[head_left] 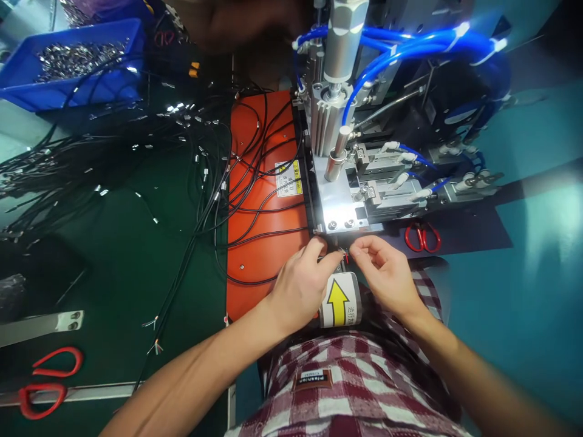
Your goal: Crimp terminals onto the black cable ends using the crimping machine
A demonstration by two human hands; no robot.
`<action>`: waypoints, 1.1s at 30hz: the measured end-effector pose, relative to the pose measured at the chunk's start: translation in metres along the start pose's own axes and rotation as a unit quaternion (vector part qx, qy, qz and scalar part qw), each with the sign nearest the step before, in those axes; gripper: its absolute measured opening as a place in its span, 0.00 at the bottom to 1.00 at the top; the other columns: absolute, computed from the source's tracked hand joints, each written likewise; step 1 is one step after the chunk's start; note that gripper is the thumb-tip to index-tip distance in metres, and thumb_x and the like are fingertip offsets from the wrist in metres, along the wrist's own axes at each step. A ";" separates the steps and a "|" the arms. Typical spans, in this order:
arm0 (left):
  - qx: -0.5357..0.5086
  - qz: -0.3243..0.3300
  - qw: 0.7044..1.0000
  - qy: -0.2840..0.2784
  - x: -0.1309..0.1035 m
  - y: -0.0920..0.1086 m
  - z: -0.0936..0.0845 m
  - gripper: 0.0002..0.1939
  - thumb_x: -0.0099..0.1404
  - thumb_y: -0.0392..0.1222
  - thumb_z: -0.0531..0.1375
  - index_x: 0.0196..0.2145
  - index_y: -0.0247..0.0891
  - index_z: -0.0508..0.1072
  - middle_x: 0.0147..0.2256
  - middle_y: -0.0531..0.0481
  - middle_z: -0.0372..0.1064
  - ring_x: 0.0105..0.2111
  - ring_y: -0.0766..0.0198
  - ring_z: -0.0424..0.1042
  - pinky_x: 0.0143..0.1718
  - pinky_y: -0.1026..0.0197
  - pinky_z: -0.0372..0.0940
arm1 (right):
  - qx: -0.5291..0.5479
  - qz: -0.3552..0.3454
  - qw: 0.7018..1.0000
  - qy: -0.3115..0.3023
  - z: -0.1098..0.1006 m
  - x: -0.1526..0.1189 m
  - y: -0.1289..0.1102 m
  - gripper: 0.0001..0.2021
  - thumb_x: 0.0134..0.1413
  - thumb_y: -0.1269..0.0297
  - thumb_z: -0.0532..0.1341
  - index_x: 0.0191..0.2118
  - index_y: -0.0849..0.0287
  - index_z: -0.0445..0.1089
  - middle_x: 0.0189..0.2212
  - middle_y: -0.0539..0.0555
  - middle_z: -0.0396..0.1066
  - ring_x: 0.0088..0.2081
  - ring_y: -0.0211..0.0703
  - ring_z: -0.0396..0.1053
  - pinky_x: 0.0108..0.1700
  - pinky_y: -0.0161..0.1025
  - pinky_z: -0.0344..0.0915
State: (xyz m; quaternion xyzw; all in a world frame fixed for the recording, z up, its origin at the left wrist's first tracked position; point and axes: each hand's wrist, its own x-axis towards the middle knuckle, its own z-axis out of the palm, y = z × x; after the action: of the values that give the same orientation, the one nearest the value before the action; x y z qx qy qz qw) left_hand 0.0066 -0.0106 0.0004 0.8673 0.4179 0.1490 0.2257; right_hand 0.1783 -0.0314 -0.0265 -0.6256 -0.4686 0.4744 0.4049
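Observation:
In front of the machine's feed edge, my left hand (pixel 303 282) pinches the end of a black cable between thumb and fingers. Thin wires (pixel 345 257), one of them red, stick out past the left thumb. Close against them on the right, my right hand (pixel 386 270) has its thumb and fingertips pressed together; what lies between them is too small to make out. Right behind both hands is the machine's metal block (pixel 337 203). Below the fingers sits a white label with a yellow arrow (pixel 337 303).
Several black cables cross an orange plate (pixel 255 255) into the machine's side. More cables with metal ends lie on the green table (pixel 113 261). A blue bin (pixel 109 91) holds small metal parts. Red-handled scissors (pixel 422 237) lie at right, another red-handled pair (pixel 43 397) at lower left.

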 end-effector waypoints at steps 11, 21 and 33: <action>0.002 -0.007 1.000 -0.004 -0.001 0.000 0.001 0.17 0.65 0.29 0.49 0.48 0.35 0.71 0.39 0.43 0.62 0.36 0.59 0.69 0.35 0.58 0.70 | -0.010 0.002 1.000 0.000 0.001 0.000 -0.002 0.08 0.58 0.61 0.59 0.32 0.59 0.67 0.27 0.50 0.65 0.28 0.38 0.61 0.27 0.34 0.58; -0.002 -0.005 1.000 -0.001 -0.001 0.001 0.000 0.17 0.66 0.30 0.49 0.48 0.33 0.72 0.39 0.43 0.62 0.35 0.60 0.69 0.35 0.58 0.70 | -0.026 0.012 1.000 -0.005 0.000 0.001 -0.002 0.08 0.59 0.60 0.58 0.32 0.58 0.67 0.26 0.51 0.65 0.28 0.40 0.62 0.27 0.35 0.58; 0.003 -0.007 1.000 -0.002 0.000 -0.001 0.000 0.17 0.66 0.30 0.49 0.49 0.34 0.71 0.38 0.43 0.62 0.34 0.61 0.68 0.34 0.59 0.70 | -0.107 0.003 0.994 0.003 0.001 0.000 0.001 0.09 0.60 0.59 0.56 0.32 0.57 0.65 0.26 0.50 0.67 0.28 0.40 0.64 0.31 0.36 0.60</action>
State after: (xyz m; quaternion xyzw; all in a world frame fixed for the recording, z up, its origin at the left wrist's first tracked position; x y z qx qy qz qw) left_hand 0.0061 -0.0102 -0.0004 0.8654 0.4238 0.1443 0.2250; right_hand 0.1777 -0.0314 -0.0278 -0.6680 -0.5135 0.4208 0.3361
